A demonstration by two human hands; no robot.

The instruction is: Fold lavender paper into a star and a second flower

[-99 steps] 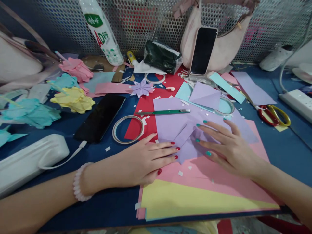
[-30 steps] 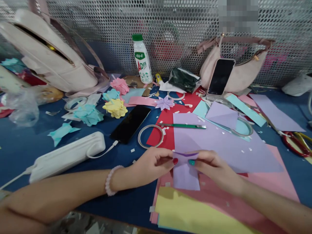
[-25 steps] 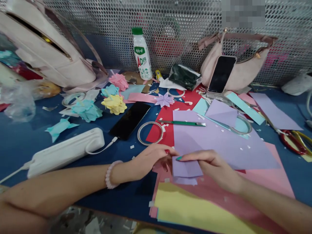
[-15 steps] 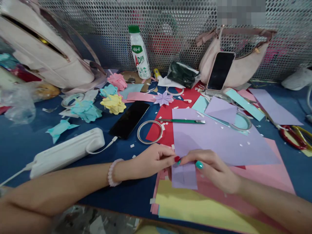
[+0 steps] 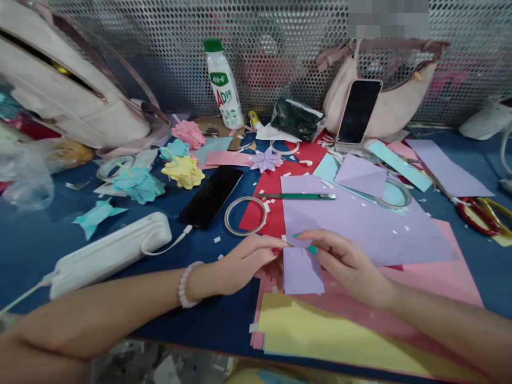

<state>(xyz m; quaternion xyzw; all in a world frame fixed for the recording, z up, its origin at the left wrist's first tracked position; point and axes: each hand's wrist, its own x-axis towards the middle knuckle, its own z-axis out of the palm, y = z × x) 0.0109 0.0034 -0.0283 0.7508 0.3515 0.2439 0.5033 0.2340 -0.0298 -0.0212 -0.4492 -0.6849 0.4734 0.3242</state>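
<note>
A small folded purple paper (image 5: pixel 303 274) is held between my two hands, above the stacked coloured sheets. My left hand (image 5: pixel 250 261), with a red thumbnail, pinches its upper left edge. At its upper right, my right hand (image 5: pixel 340 261) grips it between the thumb and index finger, both with teal nails. A large purple sheet (image 5: pixel 372 229) lies just behind the hands, with a green craft knife (image 5: pixel 308 196) across its upper left part. Yellow paper (image 5: pixel 312 325) and pink paper (image 5: pixel 444 282) lie in front and to the right.
Left of the hands are a tape roll (image 5: pixel 245 216), a black phone (image 5: pixel 211 196) and a white power bank (image 5: pixel 112 253) with a cable. Folded paper pieces (image 5: pixel 140 183), a bottle (image 5: pixel 224 85), bags (image 5: pixel 404 101) and scissors (image 5: pixel 480 216) lie farther out.
Both hands have shifted on the small purple paper, and my right fingertips have risen and spread a little. The paper's lower part now looks shorter, its bottom edge higher. The view has moved slightly.
</note>
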